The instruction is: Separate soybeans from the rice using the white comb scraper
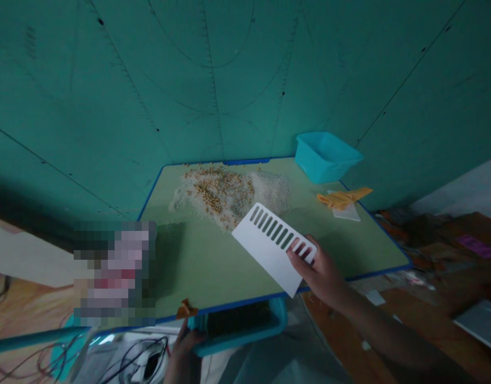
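Note:
In the head view, my right hand is closed on one end of a white plastic scraper with a row of slots, tilted over the table. Its far corner lies close to a spread of pale grains mixed with yellowish beans. At the table's front edge, my left hand is closed at the left end of a teal basin, just below the tabletop. Dark contents, too dim to name, are in that basin. A small orange piece sits at the edge above my left hand.
A blue-edged light green table stands against a green wall. Another teal basin is at the back right, with an orange cloth on a white sheet nearby. A pixelated object covers the left side. Cables lie below.

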`<state>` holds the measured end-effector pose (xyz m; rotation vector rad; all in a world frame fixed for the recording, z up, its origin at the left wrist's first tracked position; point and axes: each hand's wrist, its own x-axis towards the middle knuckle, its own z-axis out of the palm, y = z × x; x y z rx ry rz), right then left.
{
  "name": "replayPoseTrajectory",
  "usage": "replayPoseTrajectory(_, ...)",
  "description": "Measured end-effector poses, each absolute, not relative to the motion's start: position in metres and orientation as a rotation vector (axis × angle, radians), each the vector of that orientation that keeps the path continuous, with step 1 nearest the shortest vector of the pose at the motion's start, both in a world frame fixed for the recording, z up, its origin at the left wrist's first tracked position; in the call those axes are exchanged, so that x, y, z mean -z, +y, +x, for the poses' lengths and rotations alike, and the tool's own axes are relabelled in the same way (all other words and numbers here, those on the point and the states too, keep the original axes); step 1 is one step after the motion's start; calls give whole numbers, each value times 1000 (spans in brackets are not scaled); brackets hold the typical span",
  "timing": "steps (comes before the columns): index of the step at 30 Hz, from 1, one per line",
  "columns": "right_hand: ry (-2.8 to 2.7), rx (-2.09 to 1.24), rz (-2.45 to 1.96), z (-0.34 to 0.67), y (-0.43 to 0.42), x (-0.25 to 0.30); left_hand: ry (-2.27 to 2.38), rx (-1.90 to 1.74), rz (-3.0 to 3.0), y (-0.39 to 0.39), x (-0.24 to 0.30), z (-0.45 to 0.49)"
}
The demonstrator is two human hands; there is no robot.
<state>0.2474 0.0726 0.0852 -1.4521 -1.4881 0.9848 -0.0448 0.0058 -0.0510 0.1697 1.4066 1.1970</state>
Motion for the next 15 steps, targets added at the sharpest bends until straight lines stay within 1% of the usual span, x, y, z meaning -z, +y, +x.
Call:
replayPoseTrajectory(7, -1418, -993, -1493, 288, 88, -87, 1404, -1205, 200, 7, 45, -40)
replayPoseTrajectory(11, -1365, -864, -1512, 311, 102, -101, 1416, -1203, 197, 12, 46, -42)
replayPoseTrajectory(15, -1423, -754, -1507, 316, 95, -117, 1419, -1202, 181, 9, 46, -40)
